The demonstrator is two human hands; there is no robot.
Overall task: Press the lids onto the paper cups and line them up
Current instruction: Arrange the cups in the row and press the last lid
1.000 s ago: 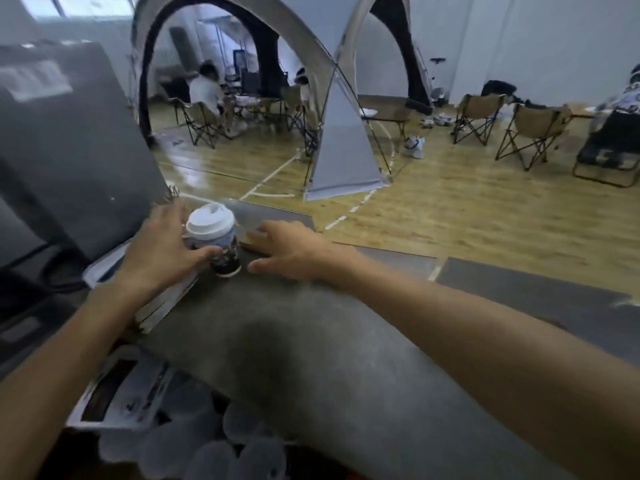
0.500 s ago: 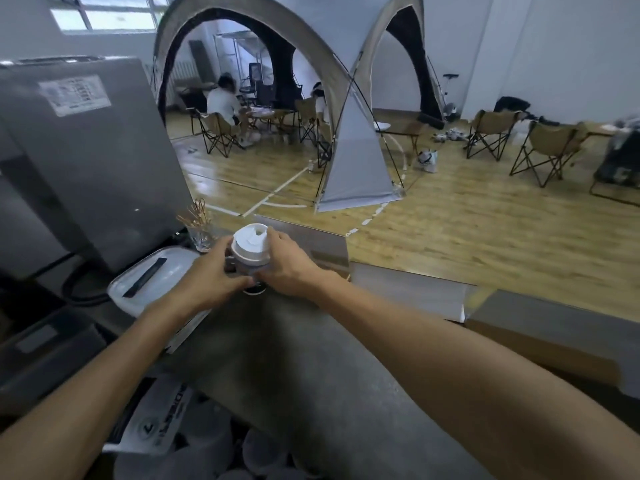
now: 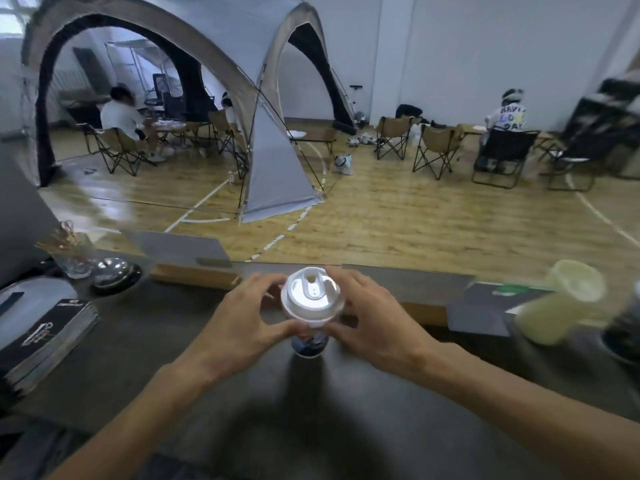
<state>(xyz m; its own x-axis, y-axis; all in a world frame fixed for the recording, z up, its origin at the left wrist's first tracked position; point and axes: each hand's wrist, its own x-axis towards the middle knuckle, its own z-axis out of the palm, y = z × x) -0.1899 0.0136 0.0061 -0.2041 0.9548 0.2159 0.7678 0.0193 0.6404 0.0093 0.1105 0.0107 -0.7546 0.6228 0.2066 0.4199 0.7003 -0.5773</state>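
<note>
A paper cup [image 3: 309, 342] with a dark printed wall stands upright on the dark counter [image 3: 214, 372], near its far edge. A white plastic lid [image 3: 312, 297] sits on top of it. My left hand [image 3: 242, 327] holds the cup from the left, thumb under the lid's rim and fingers curled behind it. My right hand [image 3: 372, 317] grips it from the right in the same way. The upper part of the cup's wall is hidden by my thumbs.
A clear cup of pale yellow drink [image 3: 557, 303] and a dark blurred cup [image 3: 623, 330] stand at the right. At the left are a black booklet [image 3: 48, 337], a metal bell [image 3: 112, 270] and a glass of stirrers [image 3: 71, 251]. Beyond the counter lie a tent and chairs.
The cup has moved from the left end of the counter, where only my left hand held it, to the middle. Both hands now hold it, and the view has swung right.
</note>
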